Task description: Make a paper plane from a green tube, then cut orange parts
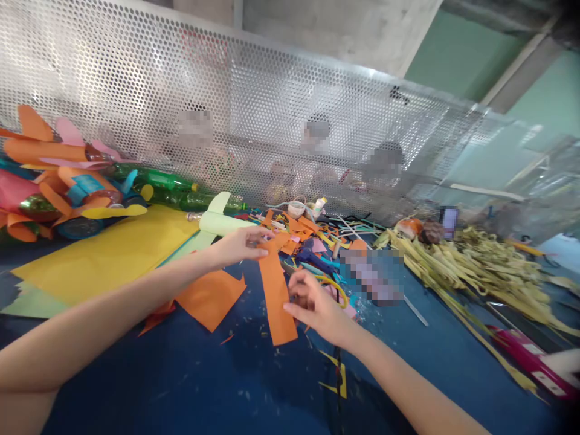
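Note:
A long orange paper strip [277, 299] slants over the blue table. My left hand [242, 246] pinches its upper end between thumb and fingers. My right hand [319, 305] is closed at the strip's right edge, with the thumb tip on the paper and the fingers curled; part of its grip is hidden. Left of the strip lies an orange paper sheet [212, 296] with cut edges. Just beyond my left hand is a bottle wrapped in pale green paper [224, 225], with a paper fin standing up. A dark blue tool, perhaps a glue gun [315, 261], lies among scraps.
Yellow paper sheets [104, 260] lie at left, below bottles decorated with coloured paper [90, 187] and green bottles [167, 181]. Paper scraps [294, 229] cover the middle back. Dried husk strips [480, 257] and a magenta tool [530, 362] are at right. People sit behind the perforated metal screen [272, 103].

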A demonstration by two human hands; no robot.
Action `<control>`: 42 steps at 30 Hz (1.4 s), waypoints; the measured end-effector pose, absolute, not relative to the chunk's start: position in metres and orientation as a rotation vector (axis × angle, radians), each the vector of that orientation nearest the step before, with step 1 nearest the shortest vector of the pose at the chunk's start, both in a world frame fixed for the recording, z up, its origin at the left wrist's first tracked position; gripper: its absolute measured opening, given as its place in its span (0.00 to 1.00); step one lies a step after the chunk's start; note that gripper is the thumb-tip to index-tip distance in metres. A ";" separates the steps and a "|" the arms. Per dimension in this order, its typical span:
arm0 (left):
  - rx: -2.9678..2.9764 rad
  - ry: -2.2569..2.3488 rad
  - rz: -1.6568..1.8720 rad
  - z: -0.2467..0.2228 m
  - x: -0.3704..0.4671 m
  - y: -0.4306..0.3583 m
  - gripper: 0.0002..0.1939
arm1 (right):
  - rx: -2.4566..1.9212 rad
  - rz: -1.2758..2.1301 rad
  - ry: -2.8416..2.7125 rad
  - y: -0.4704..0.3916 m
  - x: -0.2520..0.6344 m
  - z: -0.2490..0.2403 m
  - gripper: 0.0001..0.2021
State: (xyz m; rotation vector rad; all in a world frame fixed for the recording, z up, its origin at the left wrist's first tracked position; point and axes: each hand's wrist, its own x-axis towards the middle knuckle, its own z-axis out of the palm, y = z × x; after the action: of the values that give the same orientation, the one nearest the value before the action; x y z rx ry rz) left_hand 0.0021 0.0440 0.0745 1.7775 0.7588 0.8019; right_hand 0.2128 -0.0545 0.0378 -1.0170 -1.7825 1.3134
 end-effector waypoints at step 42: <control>2.766 0.452 0.498 0.013 -0.003 -0.058 0.21 | -1.775 -0.233 -2.160 -0.018 0.240 0.016 0.19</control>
State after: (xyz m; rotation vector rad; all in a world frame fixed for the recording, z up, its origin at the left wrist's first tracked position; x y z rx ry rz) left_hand -0.0032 -0.0580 0.0135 2.7656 0.4523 0.4978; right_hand 0.2397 -0.0179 0.0163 -1.7748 -2.1600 -0.2327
